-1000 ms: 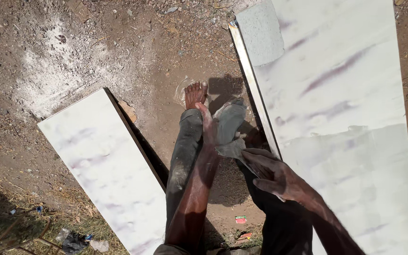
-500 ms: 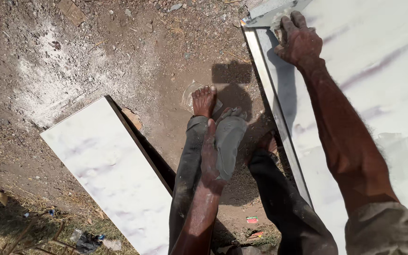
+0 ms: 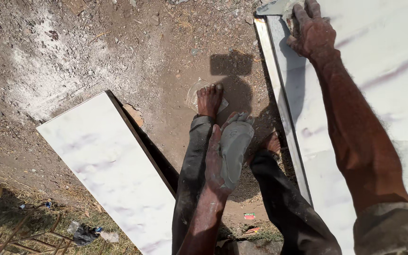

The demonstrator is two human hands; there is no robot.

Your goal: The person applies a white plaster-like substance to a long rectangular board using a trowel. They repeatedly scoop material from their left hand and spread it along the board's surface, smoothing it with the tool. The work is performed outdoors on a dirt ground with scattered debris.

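Our right hand (image 3: 311,30) reached to upper right of frame, fingers curled over grey rag (image 3: 279,6), pressing it against top corner of big white marble slab (image 3: 378,94). Grip looked closed on rag, though rag mostly hidden under fingers. Our left hand (image 3: 216,160) hung at lower centre, fingers straight, flat grey cloth (image 3: 236,146) held against palm. Bare feet (image 3: 208,100) stood on dirt ground (image 3: 119,47) between slabs. Smaller white slab (image 3: 109,170) lay at lower left, apart from both hands.
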